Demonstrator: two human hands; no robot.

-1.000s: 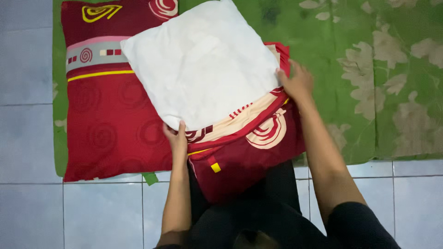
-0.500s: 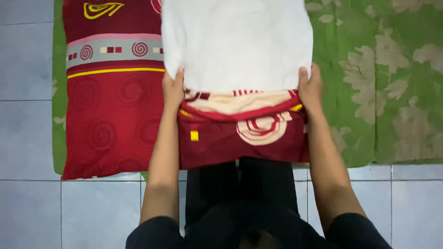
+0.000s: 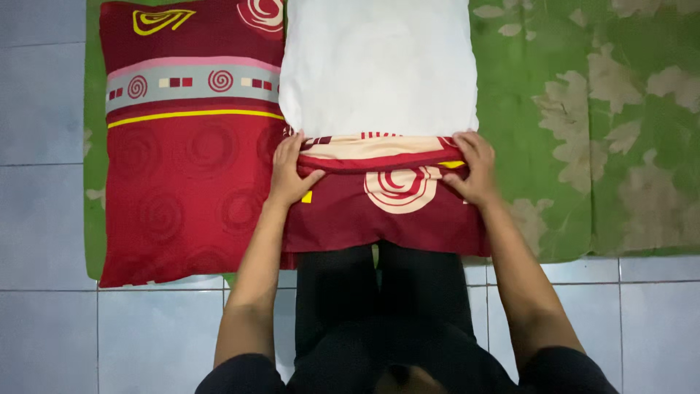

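A bare white pillow (image 3: 378,67) lies straight in front of me on the green mat, its near end tucked into a dark red pillowcase (image 3: 386,211) with cream spiral patterns. My left hand (image 3: 290,171) grips the case's open edge at the left corner. My right hand (image 3: 470,168) grips the same edge at the right corner. The bunched case covers only the pillow's near end and drapes over my knees.
A second pillow (image 3: 182,153) in a matching red cover lies to the left, touching the white one. A green floral mat (image 3: 590,124) spreads under both and to the right. Pale blue floor tiles (image 3: 44,321) surround the mat.
The white pillow turned from a diagonal to lie straight ahead. Both hands shifted from the pillow's corners onto the case's open edge, and the case sits slightly further up the pillow.
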